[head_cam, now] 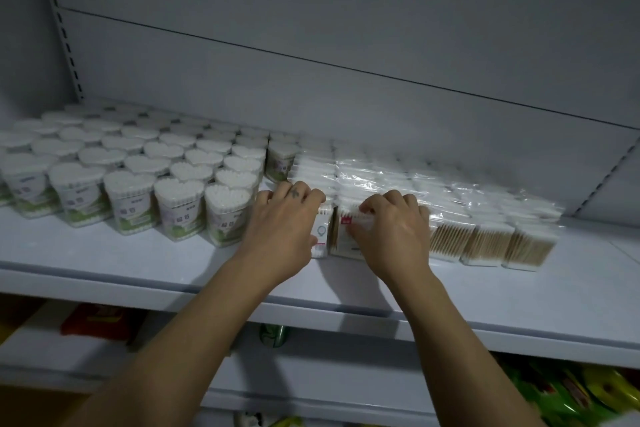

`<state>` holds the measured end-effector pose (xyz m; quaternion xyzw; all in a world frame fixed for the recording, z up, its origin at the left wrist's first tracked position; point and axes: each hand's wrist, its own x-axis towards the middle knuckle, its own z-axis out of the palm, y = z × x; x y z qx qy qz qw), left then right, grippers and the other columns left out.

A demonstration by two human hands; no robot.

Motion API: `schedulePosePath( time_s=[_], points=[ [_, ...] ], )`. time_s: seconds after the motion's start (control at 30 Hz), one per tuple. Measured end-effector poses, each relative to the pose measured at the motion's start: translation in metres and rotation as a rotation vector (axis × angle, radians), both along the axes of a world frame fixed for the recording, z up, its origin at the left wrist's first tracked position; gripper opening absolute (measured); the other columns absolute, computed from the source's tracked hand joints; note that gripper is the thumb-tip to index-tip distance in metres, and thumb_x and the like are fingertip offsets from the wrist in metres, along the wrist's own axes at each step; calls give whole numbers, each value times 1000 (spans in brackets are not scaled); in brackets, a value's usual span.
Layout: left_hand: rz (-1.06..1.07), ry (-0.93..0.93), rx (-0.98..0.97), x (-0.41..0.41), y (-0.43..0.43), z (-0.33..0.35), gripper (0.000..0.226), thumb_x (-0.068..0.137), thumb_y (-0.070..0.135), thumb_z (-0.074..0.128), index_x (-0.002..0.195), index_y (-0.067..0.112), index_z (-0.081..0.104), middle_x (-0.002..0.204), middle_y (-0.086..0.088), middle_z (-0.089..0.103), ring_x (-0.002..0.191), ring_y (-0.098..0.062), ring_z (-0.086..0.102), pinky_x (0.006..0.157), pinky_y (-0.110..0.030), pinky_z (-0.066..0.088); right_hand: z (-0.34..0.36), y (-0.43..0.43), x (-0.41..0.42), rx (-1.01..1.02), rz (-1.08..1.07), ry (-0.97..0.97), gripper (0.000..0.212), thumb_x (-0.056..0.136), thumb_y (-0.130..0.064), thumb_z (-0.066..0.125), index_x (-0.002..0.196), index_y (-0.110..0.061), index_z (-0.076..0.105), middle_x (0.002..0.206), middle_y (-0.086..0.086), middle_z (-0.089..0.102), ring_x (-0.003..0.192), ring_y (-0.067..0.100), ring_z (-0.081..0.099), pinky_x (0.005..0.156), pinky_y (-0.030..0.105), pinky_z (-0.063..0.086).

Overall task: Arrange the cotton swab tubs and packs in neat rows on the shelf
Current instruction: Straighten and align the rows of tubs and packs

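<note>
Heart-shaped cotton swab tubs (138, 177) with green labels stand in several rows on the left of the white shelf (138, 260). Clear plastic swab packs (485, 236) with wooden sticks stand in rows on the right. My left hand (280, 229) curls over the top of the front pack (320, 236) of the leftmost pack row, thumb at its front face. My right hand (391, 229) grips the neighbouring pack (344, 236), which has a pink-labelled front, fingers curled over its top edge. Both packs stand at the front of their rows.
The shelf's grey back panel (346, 28) rises behind the goods, with slotted uprights at left and right. Below the shelf lip lie a red package (97, 321), a green can (275, 334) and green snack bags (571, 392) on lower shelves.
</note>
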<state>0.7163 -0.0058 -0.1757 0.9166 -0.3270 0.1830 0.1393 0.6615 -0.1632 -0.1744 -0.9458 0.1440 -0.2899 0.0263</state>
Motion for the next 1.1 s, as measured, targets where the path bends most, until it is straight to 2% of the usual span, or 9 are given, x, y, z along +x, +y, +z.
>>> schedulePosePath(
  time_s=[0.13, 0.27, 0.4, 0.5, 0.67, 0.87, 0.93, 1.0, 1.1],
  points=[
    [-18, 39, -21, -2, 0, 1, 50, 92, 40, 56, 136, 27, 37, 137, 3, 40, 129, -20, 32, 107, -39, 29, -5, -1, -1, -20, 12, -36, 33, 76, -36, 76, 101, -15, 71, 100, 6, 66, 95, 30, 55, 83, 39, 37],
    [3, 24, -46, -6, -3, 3, 57, 93, 42, 52, 143, 25, 30, 143, 2, 36, 133, -21, 29, 108, -39, 23, 0, -6, -16, 19, 41, -69, 45, 81, -43, 72, 118, -19, 65, 117, 5, 63, 105, 26, 53, 90, 38, 39],
    [-40, -32, -82, -13, -12, 8, 59, 92, 37, 54, 145, 24, 31, 145, 3, 36, 135, -19, 25, 111, -36, 17, 9, -36, -44, 177, -10, -156, 40, 88, -28, 68, 126, -18, 60, 127, 5, 57, 112, 24, 50, 94, 38, 41],
    [-112, -43, -56, -18, -26, 10, 55, 93, 39, 54, 143, 26, 34, 145, 4, 37, 136, -18, 25, 112, -37, 16, 11, -56, -55, 223, -26, -99, 40, 89, -23, 66, 128, -20, 58, 130, 1, 53, 112, 23, 54, 93, 39, 46],
    [-171, -48, -28, -29, -56, 10, 54, 95, 36, 51, 144, 27, 32, 144, 4, 38, 135, -18, 26, 109, -35, 19, 13, -61, -52, 225, 28, 15, 41, 90, -26, 64, 130, -25, 54, 135, -8, 48, 90, 15, 62, 82, 37, 53],
    [-134, -93, -28, -30, -72, 13, 47, 93, 29, 54, 138, 28, 42, 140, 5, 44, 131, -18, 31, 103, -32, 20, 13, -66, -43, 154, 83, 93, 47, 88, -31, 64, 133, -28, 50, 136, -10, 47, 89, 17, 62, 77, 34, 51],
    [-117, -87, -27, -29, -73, 13, 46, 92, 30, 55, 137, 28, 44, 139, 5, 45, 130, -18, 32, 102, -32, 19, 15, -68, -39, 128, 89, 110, 47, 89, -30, 62, 134, -28, 48, 136, -8, 48, 95, 20, 62, 78, 35, 51],
    [-98, -81, -12, -28, -75, 13, 46, 91, 32, 55, 136, 29, 45, 137, 6, 46, 130, -17, 33, 102, -32, 19, 16, -68, -34, 101, 86, 144, 45, 90, -28, 59, 134, -29, 48, 131, -5, 51, 100, 25, 61, 79, 35, 49],
    [-59, -66, 3, -27, -76, 13, 45, 93, 35, 54, 136, 31, 43, 136, 8, 47, 128, -16, 36, 103, -35, 20, 18, -68, -29, 69, 76, 188, 37, 92, -30, 56, 128, -26, 53, 121, -2, 51, 94, 27, 61, 73, 34, 47]
  ],
)
